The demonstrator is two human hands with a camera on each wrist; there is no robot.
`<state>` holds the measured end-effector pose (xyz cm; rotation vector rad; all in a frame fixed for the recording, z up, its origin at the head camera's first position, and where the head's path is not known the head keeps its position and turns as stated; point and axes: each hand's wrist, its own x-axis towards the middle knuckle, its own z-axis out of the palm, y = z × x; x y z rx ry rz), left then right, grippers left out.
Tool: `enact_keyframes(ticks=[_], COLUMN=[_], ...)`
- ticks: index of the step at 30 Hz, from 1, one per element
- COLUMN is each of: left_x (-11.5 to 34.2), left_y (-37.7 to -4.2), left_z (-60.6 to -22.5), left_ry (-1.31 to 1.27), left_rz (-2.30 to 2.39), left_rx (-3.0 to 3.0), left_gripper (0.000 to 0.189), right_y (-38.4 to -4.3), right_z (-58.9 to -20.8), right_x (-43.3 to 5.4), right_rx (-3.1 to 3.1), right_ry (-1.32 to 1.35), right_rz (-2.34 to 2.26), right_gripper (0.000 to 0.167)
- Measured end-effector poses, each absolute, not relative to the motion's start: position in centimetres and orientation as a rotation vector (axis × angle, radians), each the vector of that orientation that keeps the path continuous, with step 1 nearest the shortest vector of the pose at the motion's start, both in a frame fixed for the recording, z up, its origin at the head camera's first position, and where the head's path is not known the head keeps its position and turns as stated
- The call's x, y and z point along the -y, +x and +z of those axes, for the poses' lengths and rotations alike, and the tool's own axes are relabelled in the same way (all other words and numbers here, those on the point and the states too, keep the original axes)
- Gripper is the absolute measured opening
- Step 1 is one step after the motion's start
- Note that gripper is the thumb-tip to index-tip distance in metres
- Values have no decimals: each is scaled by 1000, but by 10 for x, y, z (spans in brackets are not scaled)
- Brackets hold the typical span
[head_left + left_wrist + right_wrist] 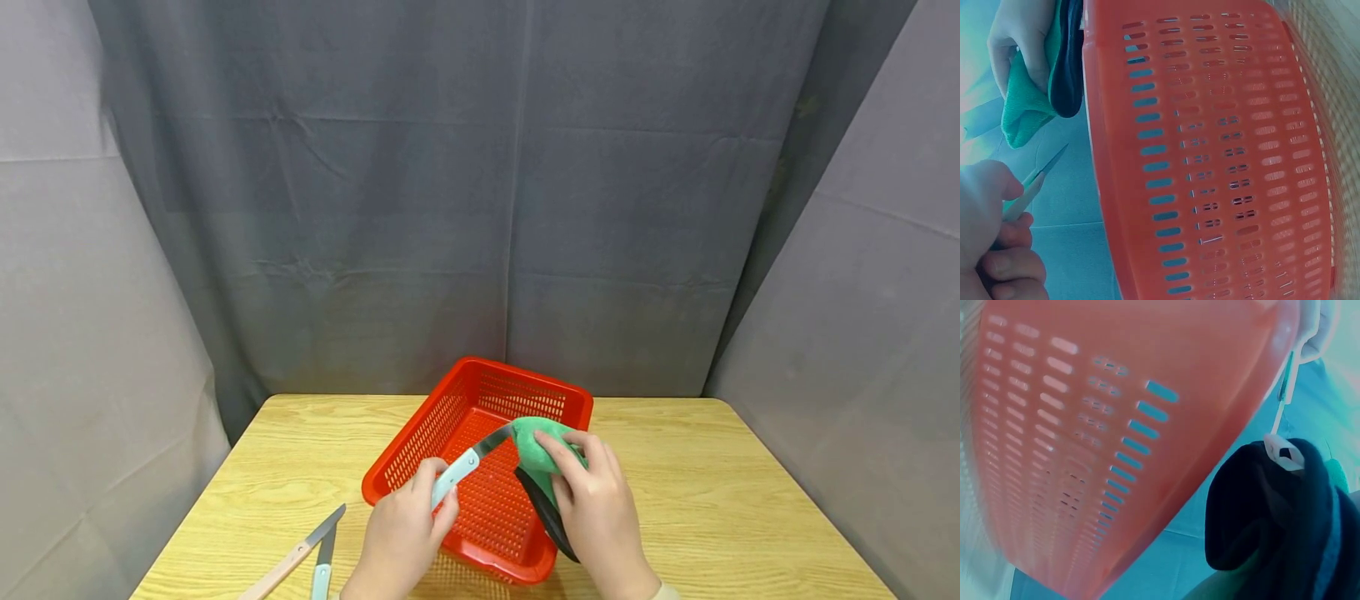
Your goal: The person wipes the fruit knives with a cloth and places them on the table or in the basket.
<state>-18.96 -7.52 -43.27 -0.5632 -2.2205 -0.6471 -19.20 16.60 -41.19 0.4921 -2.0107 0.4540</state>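
My left hand [405, 525] grips a knife [459, 477] by its pale blue handle, blade pointing up and to the right. A green and black cloth [536, 450] is pinched in my right hand [600, 508], its black part hanging down over the basket's right side. In the head view the blade's far end meets the green cloth's edge; I cannot tell whether they touch. The right wrist view shows the cloth's black side [1247, 512] with a small white loop or tag. Both hands are above the red plastic basket [480, 554].
Left of the basket, a knife with a pale wooden-looking handle [279, 575] and another with a pale blue handle [322, 577] lie on the wood-grain table [712, 483], blades close together. Grey curtains [390, 208] hang behind the table and at both sides.
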Motion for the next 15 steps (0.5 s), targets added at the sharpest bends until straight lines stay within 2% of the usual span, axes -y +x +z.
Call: enact_keyframes(ticks=[15], left_x=[74], left_y=[-188], left_z=[-432], left_ry=[-548], left_rz=[-651], left_rx=[2236], left_gripper=[31], right_y=[-186], right_z=[-417], right_x=[-155], right_rx=[2075], right_ry=[687], right_rz=[482], right_gripper=[65])
